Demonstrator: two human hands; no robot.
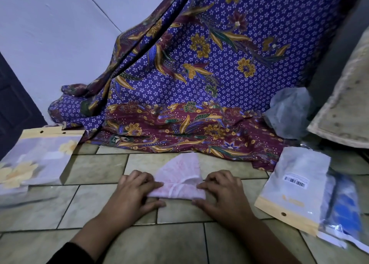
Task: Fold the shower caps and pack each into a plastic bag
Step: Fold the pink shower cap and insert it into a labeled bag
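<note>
Shower cap: a pink shower cap [180,175] lies folded on the tiled floor [179,243], a flat band along its near edge and a triangular flap pointing away from the person.
Left hands side: the left hand [137,187] sits at the cap's left end, fingers bent, index tip on the fabric, thumb on the tile just under the near edge.
Right hands side: the right hand [221,189] mirrors it at the right end, fingers bent, thumb by the near corner.
Grip: I cannot tell whether either hand pinches the cap or only presses it down.
Bags, left: a stack of flower-printed plastic bags [36,163] lies on the floor, well apart from the cap.
Bags, right: a barcoded plastic bag [297,185] lies over a blue packet [347,207].
Behind: a purple batik cloth [189,74] hangs to the floor, its hem near the flap's tip; a crumpled clear bag [289,112] sits at its right edge.
</note>
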